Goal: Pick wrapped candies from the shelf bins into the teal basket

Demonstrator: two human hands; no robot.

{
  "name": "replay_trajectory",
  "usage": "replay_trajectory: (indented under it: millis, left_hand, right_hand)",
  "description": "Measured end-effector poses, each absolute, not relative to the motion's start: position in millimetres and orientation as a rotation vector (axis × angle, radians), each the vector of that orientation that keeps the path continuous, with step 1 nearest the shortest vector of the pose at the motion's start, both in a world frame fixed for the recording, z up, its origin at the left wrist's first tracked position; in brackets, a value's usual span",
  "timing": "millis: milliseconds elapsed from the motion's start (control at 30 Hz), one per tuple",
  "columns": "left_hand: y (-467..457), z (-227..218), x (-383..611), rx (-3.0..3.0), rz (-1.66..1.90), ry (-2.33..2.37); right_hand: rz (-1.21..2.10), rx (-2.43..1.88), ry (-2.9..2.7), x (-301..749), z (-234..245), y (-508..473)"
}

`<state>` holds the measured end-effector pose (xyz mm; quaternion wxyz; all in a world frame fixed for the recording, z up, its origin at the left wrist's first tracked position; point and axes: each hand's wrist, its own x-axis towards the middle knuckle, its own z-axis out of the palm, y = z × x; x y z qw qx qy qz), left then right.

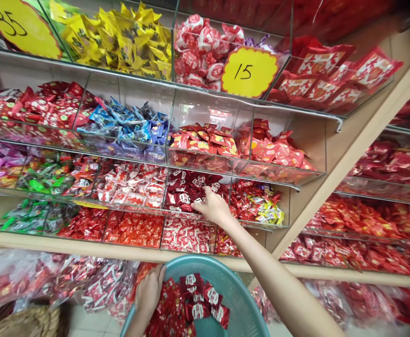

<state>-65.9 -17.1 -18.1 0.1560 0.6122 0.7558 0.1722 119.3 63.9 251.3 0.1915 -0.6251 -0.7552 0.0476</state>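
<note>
My left hand is closed on the left rim of a teal plastic basket. Inside the basket lie dark red candy packets with white print, and brighter red wrapped candies. Above it, my right hand reaches over the clear front of a shelf bin, among dark red wrapped candies like those in the basket. Its thumb and index finger are apart; the other fingers are partly hidden.
Clear-walled bins rise in tiers, with white-and-red candies to the left and mixed candies to the right. A yellow price tag hangs above. A slanted wooden divider stands at right. Bagged candies lie below the shelf.
</note>
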Motion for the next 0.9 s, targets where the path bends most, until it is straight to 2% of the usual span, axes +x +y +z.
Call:
replay_trajectory:
  millis: [133, 267, 433, 567, 767, 900]
  left_hand:
    - [-17, -17, -66, 1.756, 0.49, 2.166]
    - [-15, -17, -65, 1.766, 0.492, 2.145]
    - [-15, -17, -64, 1.758, 0.453, 2.164]
    - [-16, -17, -65, 1.766, 0.482, 2.149]
    - [-17, -16, -65, 1.743, 0.481, 2.156]
    - [-16, -18, -65, 1.742, 0.462, 2.163]
  right_hand:
    - [0.069, -1.491, -2.105, 136, 243, 36]
    - [0.189, -1.282, -2.23, 159, 195, 5]
    - [0.325, -1.536, -2.363, 183, 88, -14]
    - [0.245, -1.81, -2.484, 192, 23, -20]
    - [0.093, -1.992, -2.527, 187, -23, -19]
    - [0.094, -2.032, -2.548, 179, -35, -20]
